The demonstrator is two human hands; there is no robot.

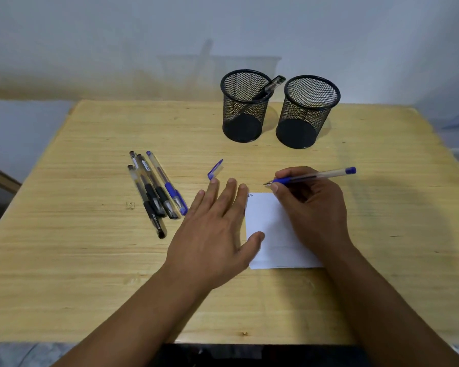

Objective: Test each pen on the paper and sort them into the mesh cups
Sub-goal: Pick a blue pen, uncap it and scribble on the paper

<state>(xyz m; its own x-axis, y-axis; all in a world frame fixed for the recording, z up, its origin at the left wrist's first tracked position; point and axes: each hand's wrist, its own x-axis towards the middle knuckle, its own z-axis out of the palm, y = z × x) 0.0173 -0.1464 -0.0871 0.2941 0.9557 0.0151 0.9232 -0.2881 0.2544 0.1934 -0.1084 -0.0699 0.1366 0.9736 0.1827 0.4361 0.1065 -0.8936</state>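
The right hand (313, 205) pinched an uncapped blue pen (313, 177) above the paper (269, 229) near the table (64, 260) centre; the left hand (217, 229) lay spread (thumb on the sheet). Two mesh cups (306, 112) stood toward the far edge.

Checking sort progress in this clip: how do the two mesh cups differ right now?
The left mesh cup holds one black pen leaning against its rim; the right mesh cup looks empty. The left one stands slightly farther from the person, the right one slightly nearer the paper. Both are upright, black and look alike in shape, standing side by side.
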